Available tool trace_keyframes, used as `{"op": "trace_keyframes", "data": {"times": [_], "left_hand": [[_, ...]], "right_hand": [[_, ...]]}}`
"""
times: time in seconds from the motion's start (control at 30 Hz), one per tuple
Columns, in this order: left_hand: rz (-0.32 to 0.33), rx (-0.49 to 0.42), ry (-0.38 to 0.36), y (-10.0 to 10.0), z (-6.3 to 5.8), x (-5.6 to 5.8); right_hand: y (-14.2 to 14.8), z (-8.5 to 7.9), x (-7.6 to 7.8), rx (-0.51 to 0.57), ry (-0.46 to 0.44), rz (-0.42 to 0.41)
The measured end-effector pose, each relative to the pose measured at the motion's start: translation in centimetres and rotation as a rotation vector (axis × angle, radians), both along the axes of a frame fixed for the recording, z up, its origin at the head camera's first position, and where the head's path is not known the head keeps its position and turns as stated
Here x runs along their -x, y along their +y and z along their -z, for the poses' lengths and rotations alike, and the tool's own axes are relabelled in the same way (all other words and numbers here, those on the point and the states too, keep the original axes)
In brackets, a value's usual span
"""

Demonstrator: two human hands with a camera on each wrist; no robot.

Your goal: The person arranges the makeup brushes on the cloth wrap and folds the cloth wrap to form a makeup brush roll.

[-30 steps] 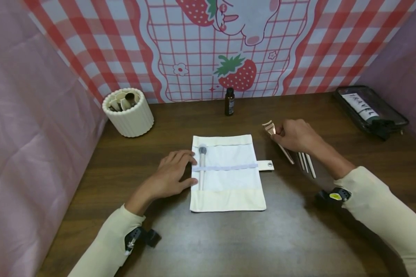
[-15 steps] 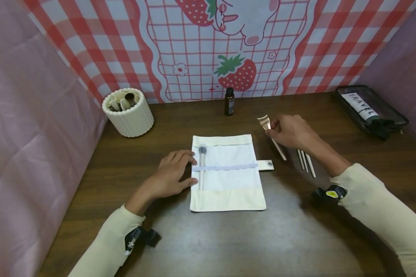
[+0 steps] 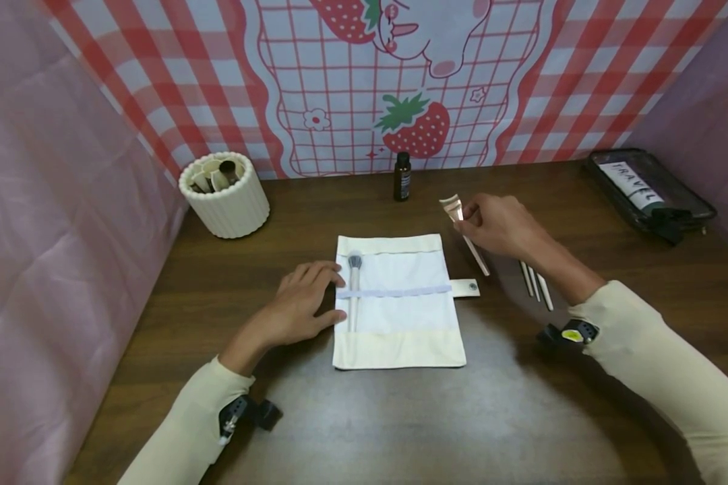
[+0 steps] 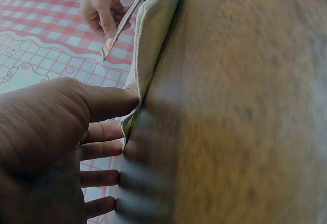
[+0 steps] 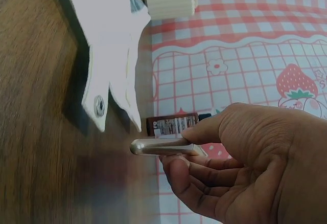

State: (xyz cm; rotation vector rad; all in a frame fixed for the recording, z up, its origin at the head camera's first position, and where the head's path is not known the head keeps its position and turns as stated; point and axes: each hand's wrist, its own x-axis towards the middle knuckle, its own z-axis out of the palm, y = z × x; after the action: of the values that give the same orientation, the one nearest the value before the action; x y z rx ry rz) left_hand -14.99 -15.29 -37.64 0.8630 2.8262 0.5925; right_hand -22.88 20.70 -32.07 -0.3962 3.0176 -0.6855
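Observation:
A cream fabric brush roll (image 3: 405, 349) lies unrolled on the wooden table, its snap tab (image 3: 466, 288) pointing right. One makeup brush (image 3: 354, 296) is tucked under the roll's lilac elastic band, bristles away from the person. My left hand (image 3: 300, 306) rests on the roll's left edge with thumb and fingers extended. My right hand (image 3: 497, 222) pinches rose-gold eyelash tweezers (image 3: 474, 252) above the table, right of the roll; their curved tips point up and left. In the right wrist view, the tweezers' (image 5: 158, 146) rounded end points left, out from between thumb and fingers.
Several slim white handles (image 3: 535, 286) lie below the right forearm, partly hidden. A ribbed white cup (image 3: 227, 209) of brushes stands at back left. A small dark bottle (image 3: 402, 178) stands behind the roll. A black TRAVEL pouch (image 3: 649, 192) lies at back right.
My right hand has carried the eyelash tweezers left and slightly away from the person, off the slim white handles and nearer the roll. My left hand has stayed put.

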Motion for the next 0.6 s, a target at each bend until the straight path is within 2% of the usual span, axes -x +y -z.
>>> {"op": "trace_keyframes", "data": {"times": [0.6], "left_hand": [[0.004, -0.008, -0.002, 0.0, -0.1, 0.0]], "right_hand": [[-2.4, 0.2, 0.4, 0.044, 0.002, -0.043]]}}
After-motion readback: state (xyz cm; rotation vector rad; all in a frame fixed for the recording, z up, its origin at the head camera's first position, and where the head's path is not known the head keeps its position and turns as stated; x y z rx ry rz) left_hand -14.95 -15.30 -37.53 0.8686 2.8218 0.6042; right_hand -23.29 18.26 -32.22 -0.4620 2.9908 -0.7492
